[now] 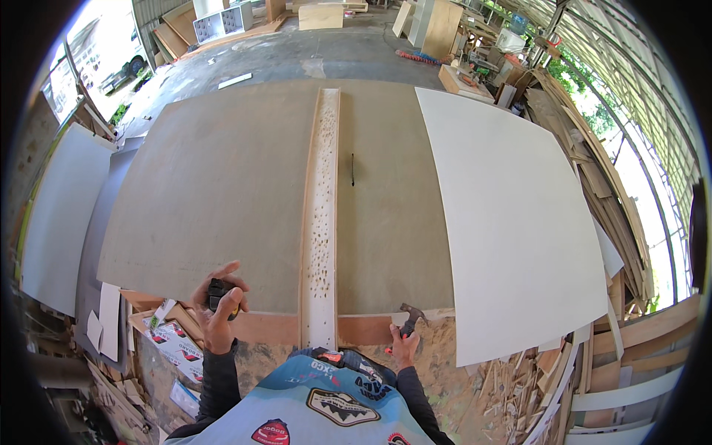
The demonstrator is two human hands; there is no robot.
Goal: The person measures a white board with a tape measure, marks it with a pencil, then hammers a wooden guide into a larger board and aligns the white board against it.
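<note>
My left hand [216, 305] is closed around a black tape measure [217, 294] with a bit of yellow on it, above the near edge of a large grey-brown board [222, 170]. In my right hand [404, 348] is a claw hammer [411, 319], its dark head up at the board's near edge; part of the handle is hidden by my fingers. Between my hands a long narrow white strip [320, 222], dotted with many small holes or chips, runs across the board away from me. Right of the strip lies a thin dark pencil-like stick [353, 169].
A big white sheet [519, 215] covers the board's right side and overhangs its near edge. Wood scraps [489, 400] litter the floor at right. Timber strips [601, 185] are stacked farther right. Another pale panel [63, 215] leans at left. Cabinets [222, 24] stand at the back.
</note>
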